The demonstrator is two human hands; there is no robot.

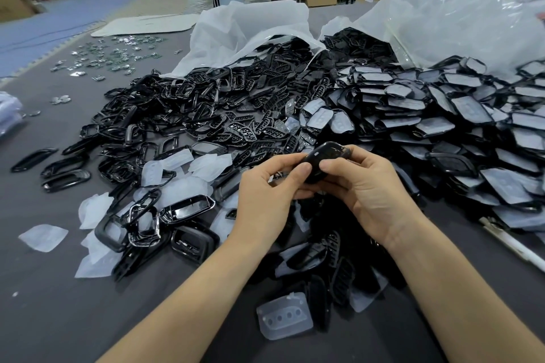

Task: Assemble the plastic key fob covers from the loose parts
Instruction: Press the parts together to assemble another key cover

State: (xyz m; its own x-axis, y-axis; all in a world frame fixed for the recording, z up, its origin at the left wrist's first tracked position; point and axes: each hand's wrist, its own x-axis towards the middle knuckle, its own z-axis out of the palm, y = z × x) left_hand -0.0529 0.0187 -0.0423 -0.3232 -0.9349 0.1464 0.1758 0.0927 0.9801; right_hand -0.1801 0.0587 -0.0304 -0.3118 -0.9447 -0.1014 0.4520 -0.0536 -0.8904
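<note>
Both your hands meet over the middle of the bench (44, 318), gripping one glossy black key fob cover (323, 160) between them. Your left hand (265, 197) has its fingers (303, 169) curled closed on the cover's near-left end, thumb on top; your right hand (368, 188) has its fingers closed on the right side, thumb pressing the near edge. Cover is held above the bench, tilted, a small pale window showing on its upper face. Under and around your hands lies a big heap of loose black frames (188, 209), spread left and centre. Black button grilles (250, 130) pile just beyond your hands. Translucent white pads (284, 315) scattered near you, one lying just below your wrists, another (44, 237) apart at the left. Right side: stacked covers with grey film faces (469, 109), spilling from a clear plastic bag (460, 9). A second white bag (250, 26) sits open behind the centre heap. Small shiny metal bits (112, 56) lie far left on the bench, well apart from the heap.
</note>
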